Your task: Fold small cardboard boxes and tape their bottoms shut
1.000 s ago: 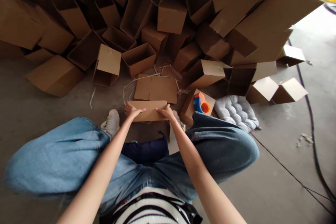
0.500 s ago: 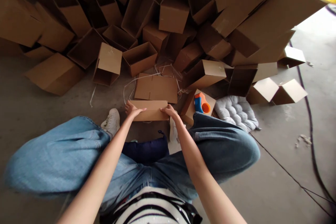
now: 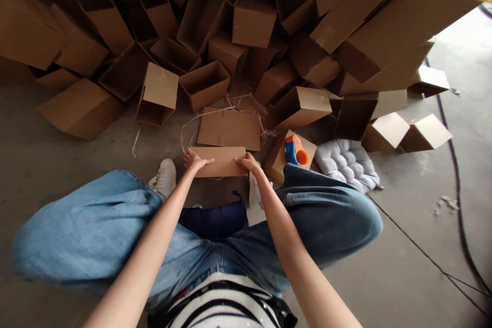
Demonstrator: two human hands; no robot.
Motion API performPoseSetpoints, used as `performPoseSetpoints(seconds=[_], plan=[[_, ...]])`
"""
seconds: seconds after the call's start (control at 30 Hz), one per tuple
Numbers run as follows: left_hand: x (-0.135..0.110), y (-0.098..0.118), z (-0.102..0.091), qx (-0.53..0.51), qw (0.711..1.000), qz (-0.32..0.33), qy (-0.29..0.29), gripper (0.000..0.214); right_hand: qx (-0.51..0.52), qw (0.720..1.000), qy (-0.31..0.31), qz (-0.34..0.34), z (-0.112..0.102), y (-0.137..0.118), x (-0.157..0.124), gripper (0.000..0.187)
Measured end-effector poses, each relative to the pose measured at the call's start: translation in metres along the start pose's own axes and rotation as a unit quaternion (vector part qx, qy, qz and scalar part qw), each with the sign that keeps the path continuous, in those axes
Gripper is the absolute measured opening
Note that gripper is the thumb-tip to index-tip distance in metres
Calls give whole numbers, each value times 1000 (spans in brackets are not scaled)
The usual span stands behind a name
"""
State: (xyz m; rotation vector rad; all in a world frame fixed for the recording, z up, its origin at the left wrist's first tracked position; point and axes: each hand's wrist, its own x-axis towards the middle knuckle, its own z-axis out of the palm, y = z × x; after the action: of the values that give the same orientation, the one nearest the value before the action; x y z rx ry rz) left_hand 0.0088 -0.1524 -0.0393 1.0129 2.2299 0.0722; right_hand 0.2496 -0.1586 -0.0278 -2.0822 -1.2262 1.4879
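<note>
Head view, looking down: the carton sits out front between the person's shoes, with the left hand gripping its left end and the right hand gripping the right end, thumbs laid over the top and pointing at each other. The carton's far edge comes right up by the flat cardboard, so it's pretty tight that way. On the near side a patch of grey floor shows before you get to the navy bundle between the legs. Sideways it's hemmed in by the left shoe and the right shoe, with more floor out past the left one. Loose white strap loops around the flat cardboard, near the left hand. Off to the right, a tape dispenser in blue and orange rests on a small box, and a grey cushion lies just beyond that. Then there's the big heap of boxes walling off the whole far side, lots of them open and tilted every which way. A dark cable runs along the floor at far right, well away from the hands.
</note>
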Motion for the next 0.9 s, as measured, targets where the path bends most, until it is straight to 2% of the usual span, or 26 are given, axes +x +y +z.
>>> performPoseSetpoints(seconds=[0.17, 0.27, 0.37, 0.43, 0.57, 0.67, 0.8, 0.9], plan=[[-10, -2, -5, -31, 999, -17, 6, 147, -22, 1000, 12, 11, 8, 0, 2, 53], [-16, -2, -8, -33, 999, -14, 3, 145, -47, 998, 31, 12, 0, -4, 5, 42], [-19, -1, -9, -29, 999, -20, -3, 139, -73, 994, 86, 4, -25, -7, 11, 44], [-20, -1, -8, -29, 999, -22, -4, 135, -94, 982, 161, 23, -50, -7, 15, 45], [-20, -1, -8, -29, 999, -19, -1, 127, -116, 937, 305, 120, -96, 2, 18, 58], [-21, -1, -10, -31, 999, -14, 6, 122, -115, 905, 363, 189, -115, 17, 16, 66], [-21, -2, -10, -36, 999, -12, 8, 121, -124, 898, 371, 203, -114, 37, 12, 69], [-19, -4, -9, -36, 999, -12, 7, 119, -144, 901, 364, 189, -105, 46, 8, 58]])
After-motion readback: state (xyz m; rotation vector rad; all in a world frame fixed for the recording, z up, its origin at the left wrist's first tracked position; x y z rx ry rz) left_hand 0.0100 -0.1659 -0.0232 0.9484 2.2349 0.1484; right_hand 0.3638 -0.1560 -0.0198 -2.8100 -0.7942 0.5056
